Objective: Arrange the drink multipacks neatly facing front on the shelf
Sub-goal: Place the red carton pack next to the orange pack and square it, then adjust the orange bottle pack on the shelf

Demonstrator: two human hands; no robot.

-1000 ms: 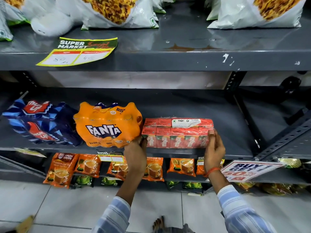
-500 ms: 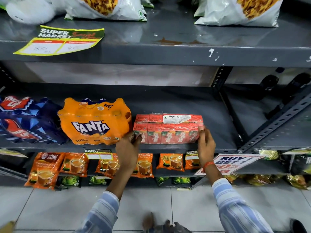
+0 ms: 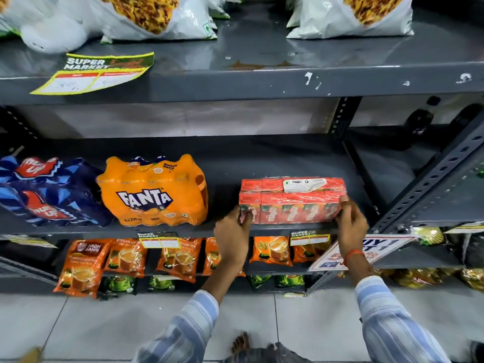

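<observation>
The left hand (image 3: pixel 231 235) grips the lower left corner of a red shrink-wrapped multipack of small juice cartons (image 3: pixel 290 201), fingers curled onto its front face. The right hand (image 3: pixel 351 225), an orange thread at its wrist, clasps the pack's right end, fingertips on the film. The pack stands on the grey metal middle shelf (image 3: pixel 262 229) at the front edge, its printed front facing out. Left of it, with a gap between, sits an orange plastic-wrapped Fanta bottle multipack (image 3: pixel 153 191), logo forward. Touching that on the far left, a blue and red wrapped Thums Up multipack (image 3: pixel 49 191) lies tilted. Orange tea pouches (image 3: pixel 86 265) hang on the shelf below
</observation>
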